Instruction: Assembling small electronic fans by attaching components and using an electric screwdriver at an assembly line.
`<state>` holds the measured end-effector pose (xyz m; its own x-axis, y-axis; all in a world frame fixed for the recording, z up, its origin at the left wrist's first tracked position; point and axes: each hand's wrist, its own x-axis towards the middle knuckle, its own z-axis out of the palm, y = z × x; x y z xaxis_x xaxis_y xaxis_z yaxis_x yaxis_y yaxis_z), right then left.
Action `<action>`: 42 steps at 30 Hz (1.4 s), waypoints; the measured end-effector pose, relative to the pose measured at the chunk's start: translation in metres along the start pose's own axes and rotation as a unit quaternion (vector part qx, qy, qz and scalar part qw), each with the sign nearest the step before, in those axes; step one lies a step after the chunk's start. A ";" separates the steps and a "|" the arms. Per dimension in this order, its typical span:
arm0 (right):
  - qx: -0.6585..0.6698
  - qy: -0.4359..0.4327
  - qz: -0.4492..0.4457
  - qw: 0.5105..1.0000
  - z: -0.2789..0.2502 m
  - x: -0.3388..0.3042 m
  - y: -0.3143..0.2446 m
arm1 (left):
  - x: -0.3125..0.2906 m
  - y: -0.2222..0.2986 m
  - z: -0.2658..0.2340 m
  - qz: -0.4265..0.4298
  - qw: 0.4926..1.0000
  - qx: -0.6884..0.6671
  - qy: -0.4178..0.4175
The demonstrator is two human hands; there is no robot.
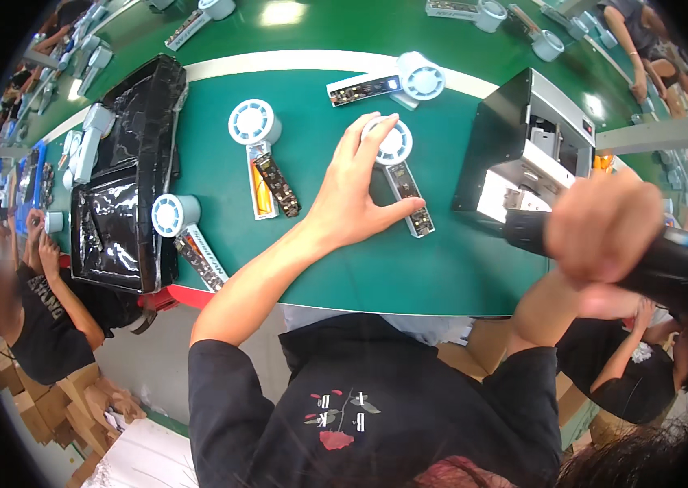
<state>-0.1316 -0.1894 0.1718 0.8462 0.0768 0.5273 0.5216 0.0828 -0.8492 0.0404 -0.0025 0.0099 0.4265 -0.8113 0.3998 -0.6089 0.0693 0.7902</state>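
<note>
Green workbench top (474, 272) spreads all round your landmark, the pale-blue handheld fan (401, 179). Far left of it: black plastic-lined tray (163, 159). Nearer, left and toward you: tilted fan (174, 216). Just left: fan with opened handle (254, 124), orange cell (262, 193) showing, loose-looking circuit board (278, 187) leaning across. Your left hand (349, 199) lies spread over the landmark, fingertips on its round head, thumb at the handle board; not closed round it. Landmark should be light, stiff, smooth; exposed electronics probably fragile, so hold head rim or handle walls. Beyond it: another fan (423, 79). Right of it: black-and-white boxy machine (486, 150). Farther right, your blurred right hand (604, 228) looks curled round a black cylindrical tool (680, 264); exact kind unclear.
</note>
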 end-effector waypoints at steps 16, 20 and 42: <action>-0.007 0.049 0.035 0.998 -0.019 -0.011 -0.002 | 0.001 0.004 -0.009 0.003 0.999 0.009 -0.051; -0.161 0.000 0.054 0.985 0.003 0.002 -0.006 | -0.003 0.004 -0.004 0.022 0.997 -0.033 -0.060; -0.181 0.276 0.126 0.936 0.073 0.037 0.047 | -0.012 0.005 0.004 0.036 0.997 -0.043 -0.050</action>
<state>-0.0838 -0.1098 0.1532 0.8228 -0.4837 0.2983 0.2159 -0.2195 -0.9514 0.0293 0.0054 0.0068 0.3124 -0.8565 0.4109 -0.5735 0.1748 0.8004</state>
